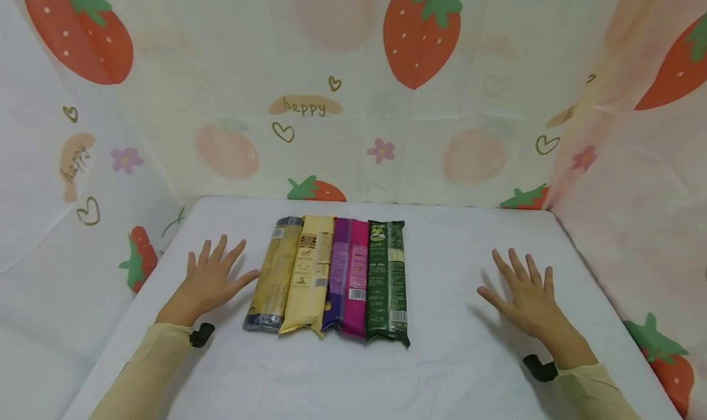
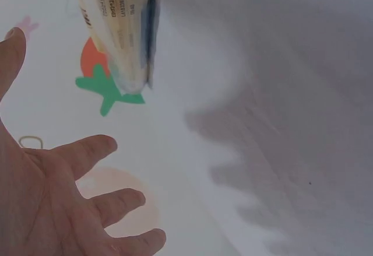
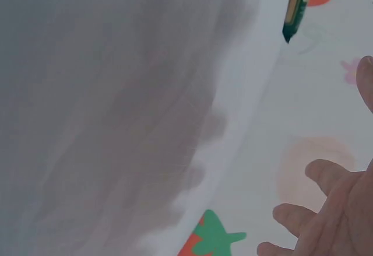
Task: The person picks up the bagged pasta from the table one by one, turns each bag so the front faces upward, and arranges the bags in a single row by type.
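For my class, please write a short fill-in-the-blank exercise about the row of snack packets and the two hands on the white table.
1. The row on the white table holds ____ packets lying side by side.
2. The packet nearest the left hand is the dark yellow packet; the one nearest the right hand is coloured ____.
3. Both hands lie with their fingers ____ and hold nothing.
4. The magenta packet lies between the green packet and the ____ packet.

Missing words: four; green; spread; pale yellow
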Motion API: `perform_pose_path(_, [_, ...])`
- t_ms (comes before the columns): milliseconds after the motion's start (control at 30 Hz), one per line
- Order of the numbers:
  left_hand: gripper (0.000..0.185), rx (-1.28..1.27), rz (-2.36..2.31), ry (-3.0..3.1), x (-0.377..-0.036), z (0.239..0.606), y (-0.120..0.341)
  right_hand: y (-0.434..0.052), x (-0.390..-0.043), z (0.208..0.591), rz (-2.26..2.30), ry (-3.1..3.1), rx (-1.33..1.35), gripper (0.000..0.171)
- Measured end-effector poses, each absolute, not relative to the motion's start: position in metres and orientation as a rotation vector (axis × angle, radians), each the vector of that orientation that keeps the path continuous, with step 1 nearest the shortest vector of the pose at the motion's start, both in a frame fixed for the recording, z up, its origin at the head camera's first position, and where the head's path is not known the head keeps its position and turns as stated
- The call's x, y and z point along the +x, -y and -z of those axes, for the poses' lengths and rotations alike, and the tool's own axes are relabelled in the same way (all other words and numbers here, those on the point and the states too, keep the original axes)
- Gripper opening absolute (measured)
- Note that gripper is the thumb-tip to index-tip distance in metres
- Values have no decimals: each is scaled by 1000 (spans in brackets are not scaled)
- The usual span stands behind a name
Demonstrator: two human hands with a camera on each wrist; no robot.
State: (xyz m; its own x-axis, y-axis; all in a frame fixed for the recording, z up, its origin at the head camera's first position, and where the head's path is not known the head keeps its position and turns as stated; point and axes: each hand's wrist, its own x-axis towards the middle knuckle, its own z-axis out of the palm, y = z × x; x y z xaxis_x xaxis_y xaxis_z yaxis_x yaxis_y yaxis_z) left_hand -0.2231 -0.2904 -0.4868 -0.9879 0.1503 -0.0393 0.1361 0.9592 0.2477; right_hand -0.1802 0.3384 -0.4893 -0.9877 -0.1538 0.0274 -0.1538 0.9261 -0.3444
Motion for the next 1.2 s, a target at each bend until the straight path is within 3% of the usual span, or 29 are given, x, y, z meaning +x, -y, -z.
perform_pose_path(1200, [92, 537, -435, -2985, -253, 473, 217, -264, -177, 495, 584, -3074, -455, 94])
